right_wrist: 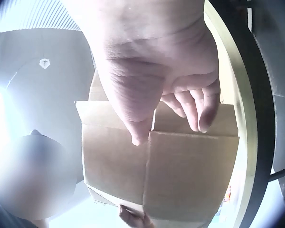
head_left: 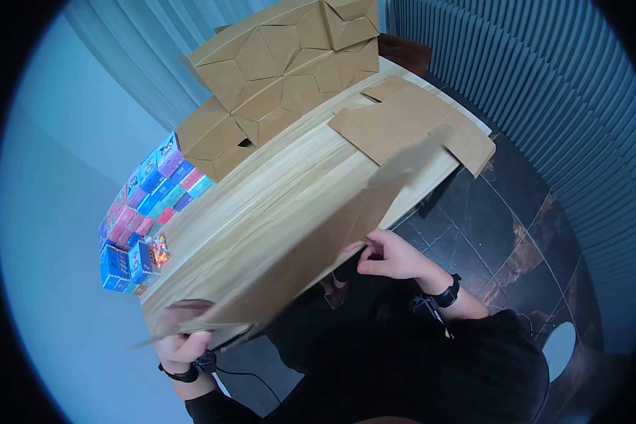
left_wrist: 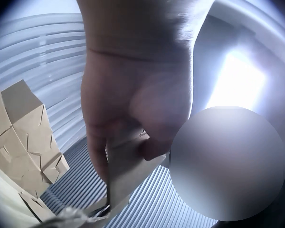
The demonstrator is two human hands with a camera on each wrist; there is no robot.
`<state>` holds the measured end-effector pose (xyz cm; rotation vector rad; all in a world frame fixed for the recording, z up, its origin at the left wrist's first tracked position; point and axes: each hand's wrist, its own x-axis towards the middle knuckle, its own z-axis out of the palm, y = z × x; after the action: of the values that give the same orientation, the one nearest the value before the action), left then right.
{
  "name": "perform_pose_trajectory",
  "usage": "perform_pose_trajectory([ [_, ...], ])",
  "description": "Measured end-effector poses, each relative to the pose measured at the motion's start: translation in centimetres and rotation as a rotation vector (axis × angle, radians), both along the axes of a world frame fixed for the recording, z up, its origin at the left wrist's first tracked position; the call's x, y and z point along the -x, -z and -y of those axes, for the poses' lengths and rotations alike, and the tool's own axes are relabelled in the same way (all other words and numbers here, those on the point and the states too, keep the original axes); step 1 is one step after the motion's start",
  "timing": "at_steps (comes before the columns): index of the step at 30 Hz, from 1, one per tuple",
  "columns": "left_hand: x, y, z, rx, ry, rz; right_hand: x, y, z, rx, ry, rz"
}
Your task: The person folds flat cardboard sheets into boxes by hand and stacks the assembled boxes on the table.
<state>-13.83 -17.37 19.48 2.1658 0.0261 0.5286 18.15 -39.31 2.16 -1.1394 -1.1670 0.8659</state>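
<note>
A flattened brown cardboard box (head_left: 311,247) is held slanting over the table's near edge, blurred in the head view. My left hand (head_left: 184,336) grips its left end. In the left wrist view, the left thumb and fingers lie on either side of the cardboard (left_wrist: 126,171). At the other end, my right hand (head_left: 396,256) pinches the near edge. From the right wrist, the thumb lies by a slit between two flaps of the box (right_wrist: 194,171), and the other fingers curl over one flap. Part of the right index finger is hidden.
Folded cardboard boxes (head_left: 283,71) stand stacked along the table's far side. Another flat cardboard sheet (head_left: 403,120) lies at the right end of the wooden table (head_left: 261,191). Small colourful boxes (head_left: 145,191) are piled at the left, beside a bag of bright pieces (head_left: 160,251).
</note>
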Motion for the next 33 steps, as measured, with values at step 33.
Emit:
perform_pose_trajectory([
  [33,-15.8,18.2,-14.4,1.529,0.188,-0.207,-11.2,-1.4,8.6,-0.204,0.835,-0.792],
])
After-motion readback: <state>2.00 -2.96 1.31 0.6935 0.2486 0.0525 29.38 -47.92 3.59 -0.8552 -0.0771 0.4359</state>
